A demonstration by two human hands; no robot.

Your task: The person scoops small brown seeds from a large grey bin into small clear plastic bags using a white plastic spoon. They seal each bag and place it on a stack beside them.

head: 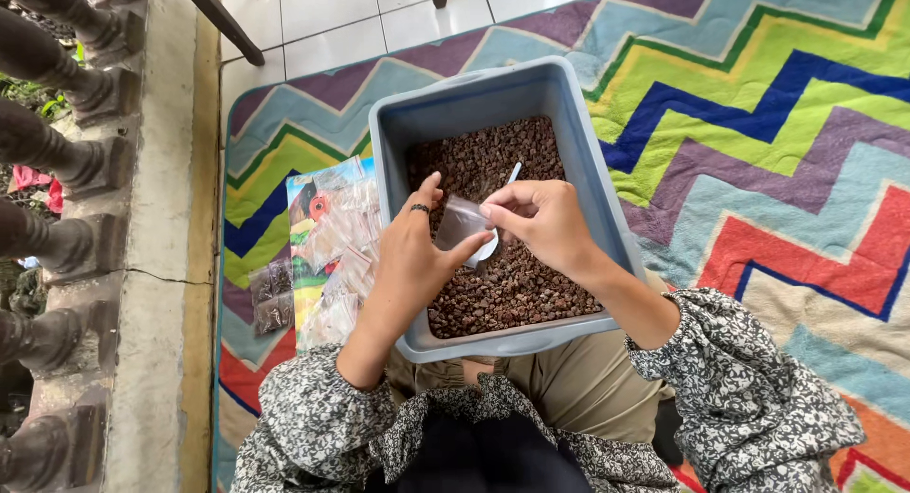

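A grey-blue plastic tub (588,152) rests against my lap, filled with small reddish-brown pellets (493,152). Over the pellets my left hand (412,251), a ring on one finger, holds a small clear plastic bag (459,223) by its mouth. My right hand (540,218) pinches the bag's other edge and also grips a white plastic spoon (513,173), whose handle sticks up behind the fingers and whose bowl shows below the bag. Both sleeves are black-and-white patterned.
Left of the tub lie a pile of empty clear bags (341,256) on a colourful printed sheet and two filled dark bags (272,299). A zigzag rug (758,142) covers the floor. A stone ledge (161,265) with dark balusters runs along the left.
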